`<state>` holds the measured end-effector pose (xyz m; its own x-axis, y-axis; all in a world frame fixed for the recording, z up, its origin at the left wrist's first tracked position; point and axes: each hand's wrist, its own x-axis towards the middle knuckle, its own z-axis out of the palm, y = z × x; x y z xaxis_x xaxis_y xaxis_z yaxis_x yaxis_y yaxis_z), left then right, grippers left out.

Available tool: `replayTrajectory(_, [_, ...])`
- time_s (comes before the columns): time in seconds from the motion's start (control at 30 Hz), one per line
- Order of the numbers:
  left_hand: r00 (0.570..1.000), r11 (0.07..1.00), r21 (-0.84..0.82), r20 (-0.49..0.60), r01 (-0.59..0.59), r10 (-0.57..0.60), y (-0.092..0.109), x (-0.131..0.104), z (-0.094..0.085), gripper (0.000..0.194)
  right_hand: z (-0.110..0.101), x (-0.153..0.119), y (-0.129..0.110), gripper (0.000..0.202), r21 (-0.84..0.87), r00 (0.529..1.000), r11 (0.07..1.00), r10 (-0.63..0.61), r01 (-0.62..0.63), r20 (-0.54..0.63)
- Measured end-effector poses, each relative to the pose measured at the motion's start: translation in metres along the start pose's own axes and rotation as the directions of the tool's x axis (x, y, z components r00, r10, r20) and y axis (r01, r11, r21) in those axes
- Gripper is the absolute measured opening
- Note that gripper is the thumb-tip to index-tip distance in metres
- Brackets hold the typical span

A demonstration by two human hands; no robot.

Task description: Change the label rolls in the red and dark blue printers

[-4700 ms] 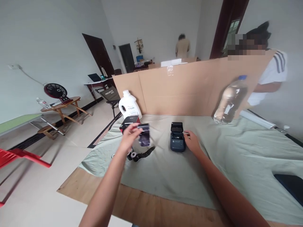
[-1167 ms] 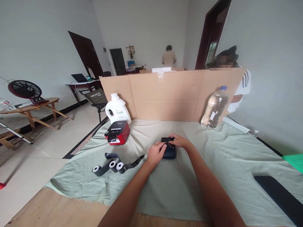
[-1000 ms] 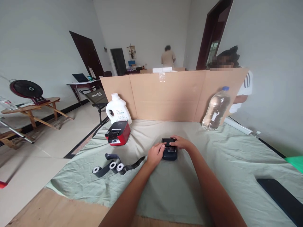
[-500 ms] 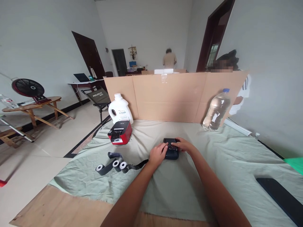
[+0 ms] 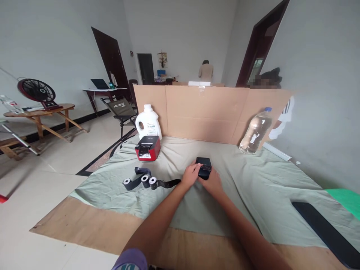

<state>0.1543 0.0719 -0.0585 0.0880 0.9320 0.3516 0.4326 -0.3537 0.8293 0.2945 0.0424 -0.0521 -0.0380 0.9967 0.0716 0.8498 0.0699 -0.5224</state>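
Observation:
Between my hands is a small black box-shaped device (image 5: 204, 170) that looks like a portable printer, at the middle of the green cloth (image 5: 194, 210). My left hand (image 5: 192, 174) grips its left side, with the thumb over its upper face. From the near right side my right hand (image 5: 213, 182) closes around it; some of its fingers are hidden. Just left of my left wrist, a strip of black roll material (image 5: 168, 183) trails from a small roll (image 5: 153, 183). Two more rolls, one of them a dark roll (image 5: 127, 183), lie beside it with loosened ends.
A red and black label printer (image 5: 149, 148) stands left, before a white jug (image 5: 148, 123). Cardboard (image 5: 197, 112) walls the back. A clear bottle (image 5: 255, 131) leans there at right. A long dark object (image 5: 323, 232) lies near right. One person (image 5: 206, 70) stands far back; another is behind the cardboard.
My right hand has shifted from the device's right side to its near right corner. The device looks turned and tilted in my hands. The whole view has moved slightly.

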Motion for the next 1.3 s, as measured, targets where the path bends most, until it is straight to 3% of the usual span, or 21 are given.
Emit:
replayTrajectory(0.1, [0.999, 0.999, -0.046, 0.034, -0.016, 0.018, 0.001, -0.003, -0.003, 0.045, 0.009, -0.002, -0.022, 0.091, -0.003, 0.957, 0.985, 0.165, -0.171, -0.239])
replayTrajectory(0.2, [0.999, 0.997, -0.079, 0.044, -0.024, 0.027, 0.003, -0.008, -0.003, 0.046, 0.011, -0.001, -0.028, 0.085, 0.016, 0.937, 0.985, 0.171, -0.174, -0.304])
replayTrajectory(0.27, [0.998, 0.997, -0.081, 0.056, -0.008, 0.012, 0.004, -0.012, -0.001, 0.048, 0.004, 0.001, -0.018, 0.085, 0.041, 0.936, 0.985, 0.17, -0.165, -0.308])
replayTrajectory(0.4, [0.984, 0.998, 0.058, 0.179, -0.02, 0.009, 0.006, -0.019, 0.009, 0.055, -0.032, 0.013, 0.033, 0.076, 0.048, 0.926, 0.982, 0.19, -0.184, -0.327])
replayTrajectory(0.67, [0.91, 0.894, 0.35, 0.393, -0.28, 0.131, -0.001, -0.025, 0.021, 0.05, -0.119, 0.042, 0.169, 0.076, 0.027, 0.822, 0.932, 0.331, -0.36, -0.462])
replayTrajectory(0.73, [0.906, 0.868, 0.388, 0.396, -0.31, 0.147, -0.004, -0.027, 0.023, 0.048, -0.13, 0.048, 0.194, 0.076, 0.041, 0.795, 0.915, 0.371, -0.402, -0.479])
replayTrajectory(0.83, [0.931, 0.863, 0.403, 0.315, -0.306, 0.184, 0.002, -0.014, 0.032, 0.037, -0.137, 0.058, 0.219, 0.08, 0.099, 0.759, 0.888, 0.437, -0.448, -0.482])
replayTrajectory(0.9, [0.951, 0.895, 0.349, 0.233, -0.277, 0.203, 0.018, 0.01, 0.051, 0.031, -0.137, 0.065, 0.229, 0.081, 0.129, 0.747, 0.878, 0.462, -0.46, -0.478])
replayTrajectory(0.97, [0.967, 0.945, 0.24, 0.175, -0.223, 0.184, 0.04, 0.046, 0.086, 0.029, -0.136, 0.07, 0.233, 0.082, 0.136, 0.747, 0.878, 0.464, -0.458, -0.477])
replayTrajectory(1.13, [0.965, 0.997, -0.019, 0.249, -0.078, 0.08, 0.092, 0.129, 0.211, 0.033, -0.13, 0.072, 0.234, 0.082, 0.086, 0.786, 0.911, 0.394, -0.404, -0.477])
replayTrajectory(1.23, [0.968, 1.0, -0.019, 0.251, -0.025, 0.029, 0.104, 0.147, 0.265, 0.033, -0.128, 0.071, 0.235, 0.09, 0.082, 0.78, 0.914, 0.383, -0.397, -0.495])
replayTrajectory(1.3, [0.969, 1.0, -0.011, 0.244, -0.023, 0.025, 0.105, 0.147, 0.28, 0.033, -0.127, 0.071, 0.238, 0.094, 0.088, 0.771, 0.906, 0.4, -0.414, -0.496])
